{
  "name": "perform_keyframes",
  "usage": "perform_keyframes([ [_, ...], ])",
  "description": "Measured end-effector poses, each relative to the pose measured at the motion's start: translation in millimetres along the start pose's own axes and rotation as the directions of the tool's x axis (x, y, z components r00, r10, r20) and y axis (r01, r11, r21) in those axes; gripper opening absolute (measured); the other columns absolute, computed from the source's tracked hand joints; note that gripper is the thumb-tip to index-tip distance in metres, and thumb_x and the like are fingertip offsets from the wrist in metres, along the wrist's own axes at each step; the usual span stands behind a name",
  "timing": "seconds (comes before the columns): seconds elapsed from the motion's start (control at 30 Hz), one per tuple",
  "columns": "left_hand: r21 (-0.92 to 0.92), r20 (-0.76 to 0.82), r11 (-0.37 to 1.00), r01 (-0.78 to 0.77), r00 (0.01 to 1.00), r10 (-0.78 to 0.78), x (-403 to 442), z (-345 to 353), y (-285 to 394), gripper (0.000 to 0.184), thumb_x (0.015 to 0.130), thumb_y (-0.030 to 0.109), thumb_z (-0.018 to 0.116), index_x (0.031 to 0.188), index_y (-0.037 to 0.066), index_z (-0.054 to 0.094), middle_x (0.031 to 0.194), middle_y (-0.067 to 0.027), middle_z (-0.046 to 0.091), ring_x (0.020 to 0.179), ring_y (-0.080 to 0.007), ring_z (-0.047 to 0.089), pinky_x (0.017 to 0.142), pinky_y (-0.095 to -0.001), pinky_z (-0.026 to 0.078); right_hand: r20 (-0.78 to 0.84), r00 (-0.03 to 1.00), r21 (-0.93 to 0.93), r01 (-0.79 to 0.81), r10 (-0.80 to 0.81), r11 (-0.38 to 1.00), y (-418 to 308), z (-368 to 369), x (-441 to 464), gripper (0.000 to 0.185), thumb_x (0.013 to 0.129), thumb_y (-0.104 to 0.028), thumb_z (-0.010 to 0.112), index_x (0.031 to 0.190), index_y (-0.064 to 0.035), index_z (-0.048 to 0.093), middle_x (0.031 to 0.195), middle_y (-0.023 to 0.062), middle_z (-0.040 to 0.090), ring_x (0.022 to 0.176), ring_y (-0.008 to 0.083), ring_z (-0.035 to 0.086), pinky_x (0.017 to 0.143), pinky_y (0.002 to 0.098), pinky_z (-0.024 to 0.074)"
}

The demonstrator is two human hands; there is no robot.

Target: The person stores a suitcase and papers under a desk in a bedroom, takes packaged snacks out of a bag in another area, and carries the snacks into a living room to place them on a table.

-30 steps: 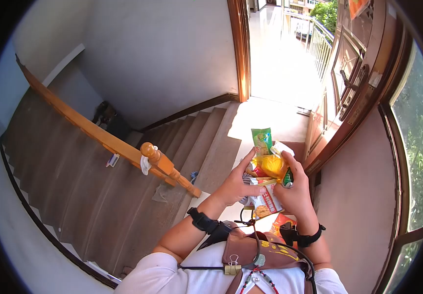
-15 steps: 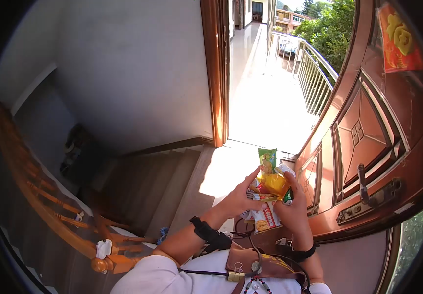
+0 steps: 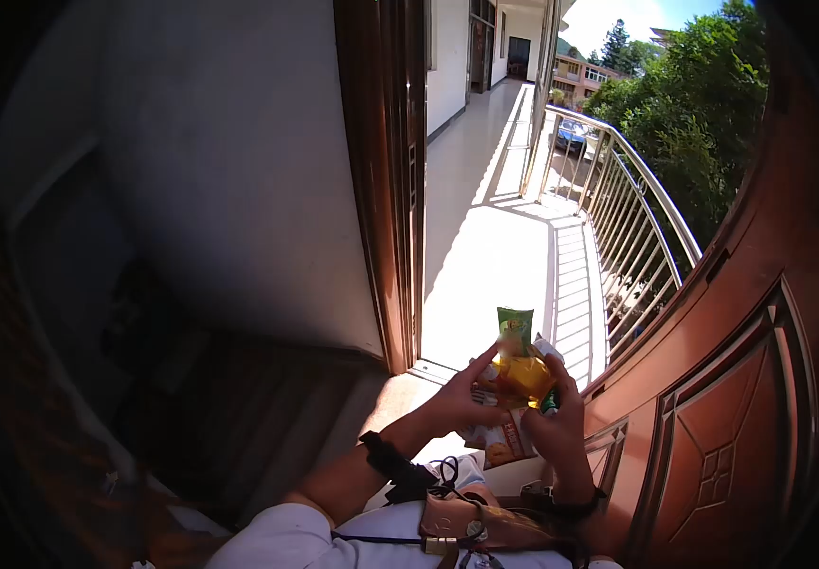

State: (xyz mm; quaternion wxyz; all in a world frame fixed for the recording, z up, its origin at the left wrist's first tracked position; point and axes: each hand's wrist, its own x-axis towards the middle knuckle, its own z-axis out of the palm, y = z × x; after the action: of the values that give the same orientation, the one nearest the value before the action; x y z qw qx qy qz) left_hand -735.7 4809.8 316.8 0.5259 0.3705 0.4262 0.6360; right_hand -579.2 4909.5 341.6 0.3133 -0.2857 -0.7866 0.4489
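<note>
A bunch of snack packets (image 3: 523, 382) is held between the two hands, in front of the torso. A green packet (image 3: 515, 327) is stood up at the far side of the bunch, beyond the left fingertips; a glossy yellow packet (image 3: 526, 376) is framed between the hands, and a white-and-orange packet (image 3: 507, 443) is hung on the near side, below the thumbs. Both forearms are stretched forward and angled inward, with the palms turned toward each other. The left hand (image 3: 459, 398) is curled round the bunch's left side, its thumb and fingers parted and pressed on the wrappers; the right side is gripped likewise by the right hand (image 3: 559, 417). Beyond the hands, open room is given by the sunlit walkway floor (image 3: 495, 261), bounded on its right by a metal railing (image 3: 651, 185). The space is edged left of the hands by a wooden door frame (image 3: 386, 237) and right of them, close by the right hand, by a reddish-brown panelled door (image 3: 713, 436). Left of the left forearm, dim stairs (image 3: 267, 417) are seen.
</note>
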Motion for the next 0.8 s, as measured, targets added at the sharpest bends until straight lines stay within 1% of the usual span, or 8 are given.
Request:
perform_keyframes([
  [0.17,0.169,-0.102,0.986,-0.009,0.994,0.026,128,-62,22,0.108,0.063,0.005,0.078,0.145,0.014,0.010,0.127,-0.0166,0.045,0.114,-0.0245,0.048,0.097,-0.0355,0.038,0.113,0.990,0.040,-0.093,0.088,0.995,26,-5,153,0.068,0.062,-0.004,0.060,0.127,0.0031,0.042,0.113,0.0204,0.052,0.110,0.0285,0.052,0.095,0.0343,0.0412],
  [0.23,0.074,-0.058,0.995,-0.061,0.996,0.066,175,-90,36,0.109,0.061,0.015,0.078,0.146,0.013,0.009,0.125,-0.0189,0.045,0.116,-0.0260,0.046,0.100,-0.0361,0.034,0.073,0.997,-0.011,0.024,-0.023,1.000,31,0,209,0.066,0.061,-0.003,0.059,0.126,0.0025,0.044,0.112,0.0203,0.053,0.107,0.0303,0.053,0.094,0.0348,0.0414],
  [0.3,0.034,-0.105,0.999,0.030,0.994,-0.026,217,-113,46,0.109,0.061,0.013,0.075,0.146,0.015,0.008,0.116,-0.0172,0.052,0.104,-0.0238,0.053,0.091,-0.0339,0.042,0.079,0.995,-0.064,0.067,-0.062,0.996,34,5,266,0.066,0.061,-0.002,0.058,0.126,0.0018,0.045,0.110,0.0198,0.053,0.106,0.0310,0.054,0.094,0.0350,0.0416],
  [0.47,0.030,-0.091,0.998,-0.050,0.994,0.052,317,-157,33,0.107,0.062,0.011,0.074,0.146,0.014,0.009,0.113,-0.0141,0.053,0.100,-0.0207,0.053,0.087,-0.0311,0.044,0.068,0.997,-0.017,0.039,-0.037,0.999,84,8,359,0.066,0.062,-0.001,0.058,0.127,0.0012,0.044,0.110,0.0186,0.053,0.106,0.0300,0.054,0.093,0.0340,0.0421],
  [0.57,0.286,-0.149,0.958,0.035,0.989,0.008,388,-193,59,0.102,0.063,0.008,0.074,0.145,0.012,0.013,0.118,-0.0113,0.051,0.107,-0.0186,0.050,0.093,-0.0315,0.040,0.072,0.997,0.015,-0.001,0.000,1.000,115,18,442,0.066,0.063,0.004,0.055,0.127,0.0063,0.042,0.121,0.0182,0.052,0.114,0.0240,0.051,0.099,0.0313,0.0361],
  [0.7,0.006,-0.133,0.999,-0.044,0.990,0.044,473,-220,63,0.105,0.061,0.006,0.077,0.145,0.011,0.015,0.120,-0.0142,0.050,0.106,-0.0197,0.053,0.092,-0.0319,0.043,0.080,0.996,-0.095,0.046,-0.038,0.994,132,7,529,0.067,0.062,0.001,0.059,0.127,0.0035,0.044,0.114,0.0198,0.054,0.110,0.0288,0.053,0.096,0.0340,0.0400],
  [0.77,0.097,-0.177,0.994,0.052,0.984,-0.034,511,-235,105,0.104,0.060,0.005,0.077,0.144,0.009,0.017,0.120,-0.0153,0.051,0.104,-0.0210,0.055,0.090,-0.0315,0.046,0.124,0.987,0.014,-0.101,0.099,0.995,122,4,582,0.068,0.061,0.001,0.059,0.127,0.0040,0.044,0.114,0.0190,0.054,0.109,0.0272,0.054,0.096,0.0331,0.0400],
  [0.8,0.121,-0.190,0.991,0.064,0.981,-0.040,531,-243,120,0.105,0.059,0.003,0.077,0.144,0.006,0.015,0.121,-0.0167,0.050,0.104,-0.0223,0.055,0.089,-0.0322,0.046,0.134,0.990,0.014,-0.056,0.053,0.998,121,5,607,0.069,0.061,0.002,0.059,0.127,0.0044,0.043,0.115,0.0190,0.054,0.109,0.0258,0.053,0.095,0.0323,0.0404],
])
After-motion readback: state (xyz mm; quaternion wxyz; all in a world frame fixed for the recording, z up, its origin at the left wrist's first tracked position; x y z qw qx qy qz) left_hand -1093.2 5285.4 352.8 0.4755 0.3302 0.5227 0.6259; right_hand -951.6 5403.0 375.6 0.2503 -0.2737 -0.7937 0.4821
